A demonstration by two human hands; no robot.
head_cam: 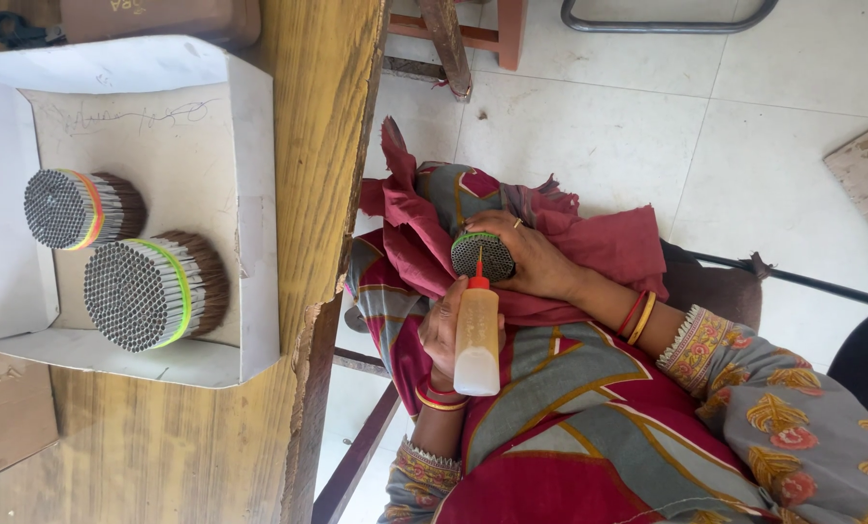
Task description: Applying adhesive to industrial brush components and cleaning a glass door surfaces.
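Observation:
My left hand (441,325) grips a small translucent squeeze bottle (476,342) with a red nozzle. The nozzle tip touches the end face of a round bundle of thin grey tubes (482,256). My right hand (536,260) wraps around that bundle from the side and holds it over my lap. Under both hands lies a dark red cloth (608,243) on my patterned dress. Bangles sit on both wrists.
On the wooden table (327,126) at the left stands a white cardboard box (249,223) holding two more banded tube bundles (82,208) (150,291). Beyond my lap are a white tiled floor (628,116), wooden furniture legs (448,44) and a metal frame. A dark chair (866,364) is at the right.

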